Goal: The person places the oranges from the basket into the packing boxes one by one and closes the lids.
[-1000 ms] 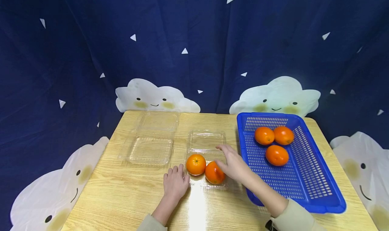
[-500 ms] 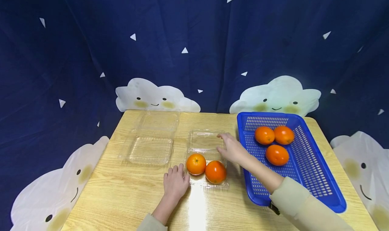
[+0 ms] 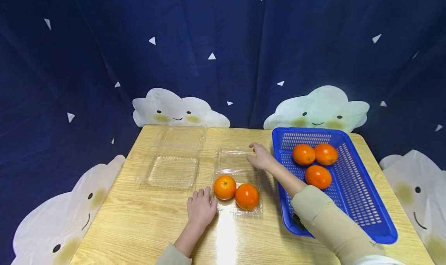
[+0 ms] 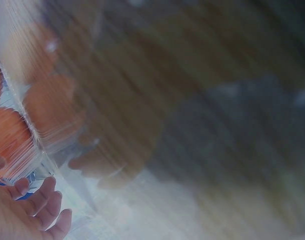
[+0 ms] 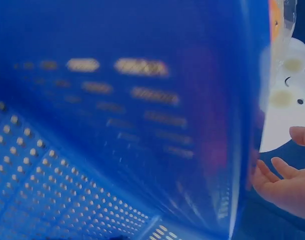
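A person in beige sleeves (image 3: 324, 214) works at a pale wood-grained table (image 3: 150, 228), seen from the head camera, with an unlatched, hinged container of clear plastic (image 3: 232, 172) at the center. Two glossy, round orange fruits, one on the left (image 3: 224, 187) and one on the right (image 3: 247, 196), sit side by side in the container's near half, its clear lid (image 3: 230, 160) folded back on the far side. The left hand (image 3: 202, 209) rests just left of the container, fingers loosely bent and grasping nothing visible; the right hand (image 3: 261, 157) is at the lid's right edge, thumb and fingers parted, though contact cannot be told. Left of the container stands a wider, opened clear plastic box (image 3: 172, 171); to its right, a rectangular blue plastic basket (image 3: 348, 203) holds three more orange fruits (image 3: 318, 176). From the left wrist, mostly blurred, relaxed fingers lie near the container's edge, fruit beside them. From the right wrist, the basket's slotted wall dominates, the right hand's fingers spread beyond it, below a sliver of the container.
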Motion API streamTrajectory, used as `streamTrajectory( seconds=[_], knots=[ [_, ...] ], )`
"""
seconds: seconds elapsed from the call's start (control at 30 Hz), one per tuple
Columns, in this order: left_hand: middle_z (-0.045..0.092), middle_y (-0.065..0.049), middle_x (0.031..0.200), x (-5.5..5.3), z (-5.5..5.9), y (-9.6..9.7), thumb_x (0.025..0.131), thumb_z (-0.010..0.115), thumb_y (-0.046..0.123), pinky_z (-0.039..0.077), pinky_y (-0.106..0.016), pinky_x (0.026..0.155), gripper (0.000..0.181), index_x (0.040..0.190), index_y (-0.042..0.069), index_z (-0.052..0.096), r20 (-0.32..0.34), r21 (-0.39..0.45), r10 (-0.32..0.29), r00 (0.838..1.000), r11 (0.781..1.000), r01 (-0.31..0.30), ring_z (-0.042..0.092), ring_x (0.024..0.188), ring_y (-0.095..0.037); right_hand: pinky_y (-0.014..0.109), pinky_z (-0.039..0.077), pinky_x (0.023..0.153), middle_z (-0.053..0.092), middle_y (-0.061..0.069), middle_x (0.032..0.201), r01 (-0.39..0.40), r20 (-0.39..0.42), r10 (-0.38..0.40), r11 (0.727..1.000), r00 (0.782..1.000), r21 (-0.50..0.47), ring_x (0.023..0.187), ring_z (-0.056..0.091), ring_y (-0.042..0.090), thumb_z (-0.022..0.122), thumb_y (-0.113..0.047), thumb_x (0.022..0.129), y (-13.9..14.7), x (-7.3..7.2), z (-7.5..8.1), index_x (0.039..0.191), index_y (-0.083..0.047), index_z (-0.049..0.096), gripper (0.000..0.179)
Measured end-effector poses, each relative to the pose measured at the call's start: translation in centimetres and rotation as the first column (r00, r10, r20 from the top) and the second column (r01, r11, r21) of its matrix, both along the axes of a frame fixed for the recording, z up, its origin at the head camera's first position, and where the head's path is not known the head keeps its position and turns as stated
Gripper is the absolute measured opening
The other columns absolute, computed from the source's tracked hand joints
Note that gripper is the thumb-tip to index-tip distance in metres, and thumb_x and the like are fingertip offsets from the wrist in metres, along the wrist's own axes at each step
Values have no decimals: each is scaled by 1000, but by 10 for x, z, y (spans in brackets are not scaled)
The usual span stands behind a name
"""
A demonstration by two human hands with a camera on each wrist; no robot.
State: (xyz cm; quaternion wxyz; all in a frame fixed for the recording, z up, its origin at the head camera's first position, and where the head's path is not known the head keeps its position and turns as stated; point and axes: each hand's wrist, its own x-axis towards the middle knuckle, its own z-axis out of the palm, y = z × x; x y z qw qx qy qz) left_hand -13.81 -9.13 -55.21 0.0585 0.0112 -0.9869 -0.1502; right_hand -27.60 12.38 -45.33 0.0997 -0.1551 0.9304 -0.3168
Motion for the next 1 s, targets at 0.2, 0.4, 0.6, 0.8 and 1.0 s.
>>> streamTrajectory(
  seconds=[0.2, 0.4, 0.6, 0.8, 1.0],
  knots=[
    [55, -9, 89, 0, -1, -1, 82, 46, 31, 37, -40, 66, 31, 103, 9, 52, 5, -7, 0, 1000, 1000, 0, 48, 81, -29, 47, 40, 90, 51, 32, 113, 69, 82, -68, 998, 994, -5, 105, 50, 40, 49, -14, 82, -3, -14, -10, 125, 13, 40, 51],
    [56, -10, 92, 0, 1, -1, 82, 45, 31, 37, -40, 67, 36, 109, 8, 53, 6, -7, 5, 1000, 1000, -5, 49, 83, -29, 46, 36, 95, 46, 33, 123, 159, 191, -157, 987, 969, 6, 114, 44, 41, 48, -16, 83, 2, -24, -20, 126, 14, 37, 54],
    [54, -9, 87, -1, 1, 0, 81, 45, 31, 36, -40, 66, 30, 101, 10, 52, 6, -5, -3, 1000, 1000, 3, 48, 80, -28, 47, 34, 98, 36, 35, 131, 174, 285, -178, 984, 942, 39, 122, 36, 44, 49, -19, 84, 4, -24, -26, 130, 16, 30, 60],
    [55, -10, 89, -1, 0, 0, 82, 46, 31, 37, -40, 67, 32, 103, 9, 53, 4, -1, -3, 1000, 1000, 3, 49, 82, -29, 45, 33, 99, 36, 33, 133, 164, 281, -171, 985, 945, 48, 123, 36, 42, 52, -24, 81, 11, -43, -68, 133, 14, 29, 69],
    [54, -9, 88, -1, -1, -1, 82, 45, 32, 37, -40, 66, 31, 102, 9, 52, 4, -5, -3, 1000, 1000, 3, 48, 82, -29, 45, 33, 100, 29, 35, 136, 133, 306, -138, 990, 942, 37, 125, 32, 44, 57, -38, 79, 23, -75, -125, 135, 15, 22, 84]
  ],
)
